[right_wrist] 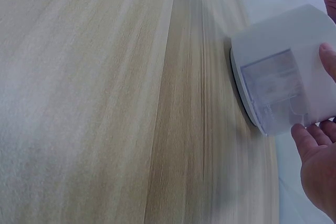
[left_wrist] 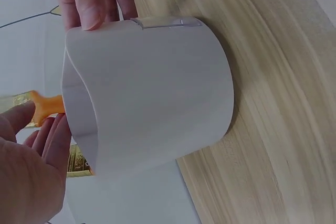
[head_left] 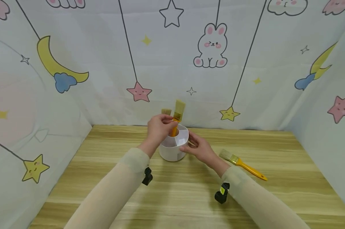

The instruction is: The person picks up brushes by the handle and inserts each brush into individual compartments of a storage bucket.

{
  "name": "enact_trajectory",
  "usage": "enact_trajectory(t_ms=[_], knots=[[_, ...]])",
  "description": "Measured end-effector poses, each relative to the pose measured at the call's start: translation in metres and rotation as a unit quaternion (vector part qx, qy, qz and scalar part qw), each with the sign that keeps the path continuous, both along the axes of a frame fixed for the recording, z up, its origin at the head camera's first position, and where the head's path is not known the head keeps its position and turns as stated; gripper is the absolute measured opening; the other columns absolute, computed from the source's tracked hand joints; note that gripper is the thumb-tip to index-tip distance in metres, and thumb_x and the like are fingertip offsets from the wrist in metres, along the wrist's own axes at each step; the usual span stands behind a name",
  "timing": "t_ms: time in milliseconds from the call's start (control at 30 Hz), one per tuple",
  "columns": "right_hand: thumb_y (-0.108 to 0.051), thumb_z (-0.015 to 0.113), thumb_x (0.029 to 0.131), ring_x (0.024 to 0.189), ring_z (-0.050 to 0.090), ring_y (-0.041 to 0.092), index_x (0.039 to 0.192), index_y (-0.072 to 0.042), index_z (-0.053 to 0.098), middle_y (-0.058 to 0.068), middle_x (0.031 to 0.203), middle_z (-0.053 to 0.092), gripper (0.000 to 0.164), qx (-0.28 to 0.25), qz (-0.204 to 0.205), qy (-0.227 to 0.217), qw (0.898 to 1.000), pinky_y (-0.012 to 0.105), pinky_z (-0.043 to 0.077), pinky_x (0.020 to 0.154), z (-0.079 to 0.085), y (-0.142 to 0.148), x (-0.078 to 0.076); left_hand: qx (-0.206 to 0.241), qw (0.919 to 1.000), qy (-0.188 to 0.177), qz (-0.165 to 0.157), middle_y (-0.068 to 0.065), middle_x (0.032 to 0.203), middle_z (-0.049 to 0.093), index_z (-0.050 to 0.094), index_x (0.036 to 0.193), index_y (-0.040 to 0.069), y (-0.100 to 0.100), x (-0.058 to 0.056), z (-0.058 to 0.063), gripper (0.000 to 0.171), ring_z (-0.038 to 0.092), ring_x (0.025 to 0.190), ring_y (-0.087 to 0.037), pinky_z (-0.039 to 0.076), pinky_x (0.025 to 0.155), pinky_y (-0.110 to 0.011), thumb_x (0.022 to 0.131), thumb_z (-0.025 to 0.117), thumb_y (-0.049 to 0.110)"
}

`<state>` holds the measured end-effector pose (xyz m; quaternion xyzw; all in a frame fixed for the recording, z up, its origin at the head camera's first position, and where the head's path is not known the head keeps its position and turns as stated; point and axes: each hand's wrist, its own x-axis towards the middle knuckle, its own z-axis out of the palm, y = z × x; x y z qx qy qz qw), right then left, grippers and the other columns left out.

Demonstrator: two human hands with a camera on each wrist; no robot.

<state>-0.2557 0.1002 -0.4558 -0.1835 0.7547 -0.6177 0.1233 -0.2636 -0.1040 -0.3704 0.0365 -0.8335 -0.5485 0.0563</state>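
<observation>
A round white desk organizer (head_left: 171,153) with compartments stands upright on the table. My left hand (head_left: 158,128) pinches the orange handle (left_wrist: 48,107) of a paintbrush (head_left: 179,110), bristles up. The handle's lower end is inside the organizer's opening; whether it touches the bottom is hidden. Another paintbrush (head_left: 166,111) stands in the organizer behind my left hand, mostly covered. My right hand (head_left: 201,149) grips the organizer's right side, thumb on the front wall and fingers farther round. A clear panel (right_wrist: 275,85) shows low on its side in the right wrist view.
A third paintbrush (head_left: 248,167) with an orange handle lies on the wooden table (head_left: 172,197), right of my right hand. A white curtain (head_left: 109,105) printed with stars and a rabbit hangs behind the table and along both sides.
</observation>
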Motion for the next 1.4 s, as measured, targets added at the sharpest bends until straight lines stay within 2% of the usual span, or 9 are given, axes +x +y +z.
enact_trajectory(t_ms=[100,167,533,667,900,1067,1300,1400], knots=[[-0.013,0.080,0.098,0.157,0.036,0.031,0.169,-0.009,0.029,0.014,0.172,0.033,0.088,0.002,0.000,-0.003,1.000,0.044,0.042,0.122,0.000,0.000,0.001,-0.044,0.9990,0.004,-0.006,-0.012,0.112,0.079,0.077,0.122,0.006,0.004,-0.001,0.001,0.030,0.077,0.101,-0.027,0.067,0.086,-0.039,0.097,0.082,0.022],[-0.014,0.080,0.099,0.157,0.035,0.031,0.169,-0.009,0.029,0.014,0.173,0.033,0.088,0.003,0.001,-0.003,1.000,0.044,0.042,0.122,-0.001,0.001,0.001,-0.056,0.9984,0.004,-0.005,-0.011,0.112,0.079,0.077,0.121,0.006,0.006,0.000,0.003,0.029,0.077,0.102,-0.026,0.067,0.087,-0.039,0.098,0.081,0.022],[-0.013,0.079,0.099,0.158,0.034,0.031,0.170,-0.008,0.027,0.014,0.173,0.031,0.088,-0.003,0.010,-0.008,1.000,0.043,0.041,0.122,0.000,-0.001,0.000,-0.053,0.9985,-0.009,0.014,-0.010,0.110,0.079,0.077,0.119,0.006,0.005,0.003,0.005,0.028,0.077,0.099,-0.026,0.067,0.086,-0.039,0.097,0.082,0.022],[-0.014,0.079,0.099,0.158,0.034,0.031,0.170,-0.010,0.027,0.014,0.173,0.032,0.088,0.000,0.010,-0.007,1.000,0.044,0.041,0.122,0.000,-0.002,0.000,-0.054,0.9984,-0.014,0.012,-0.012,0.110,0.079,0.076,0.120,0.004,0.002,0.004,0.006,0.029,0.079,0.095,-0.027,0.067,0.085,-0.039,0.097,0.083,0.021],[-0.015,0.080,0.099,0.157,0.036,0.031,0.170,-0.010,0.028,0.013,0.173,0.032,0.088,0.004,0.011,-0.004,1.000,0.044,0.043,0.121,0.000,-0.002,0.000,-0.090,0.9954,-0.033,-0.006,-0.012,0.111,0.079,0.075,0.123,0.004,-0.003,0.004,0.011,0.032,0.078,0.095,-0.026,0.067,0.083,-0.037,0.097,0.082,0.019],[-0.015,0.080,0.099,0.157,0.035,0.031,0.170,-0.011,0.028,0.013,0.173,0.032,0.088,0.004,0.010,-0.008,1.000,0.045,0.042,0.122,0.002,-0.002,0.001,-0.085,0.9944,-0.059,-0.019,-0.013,0.112,0.078,0.075,0.121,0.003,-0.006,0.006,0.017,0.030,0.079,0.091,-0.026,0.066,0.085,-0.038,0.097,0.081,0.020],[-0.016,0.080,0.099,0.157,0.036,0.031,0.170,-0.011,0.028,0.014,0.173,0.033,0.087,0.009,0.011,-0.005,1.000,0.045,0.041,0.122,0.003,-0.002,0.001,-0.029,0.9942,-0.098,-0.032,-0.016,0.115,0.076,0.072,0.125,0.002,-0.011,0.006,0.023,0.033,0.081,0.093,-0.028,0.067,0.082,-0.035,0.097,0.082,0.018],[-0.015,0.079,0.099,0.157,0.036,0.032,0.170,-0.010,0.029,0.014,0.172,0.034,0.086,0.008,0.011,-0.002,1.000,0.046,0.041,0.122,0.002,-0.002,0.001,-0.019,0.9934,-0.106,-0.040,-0.016,0.116,0.076,0.071,0.128,0.001,-0.014,0.008,0.026,0.036,0.081,0.094,-0.030,0.067,0.081,-0.034,0.098,0.081,0.016]])
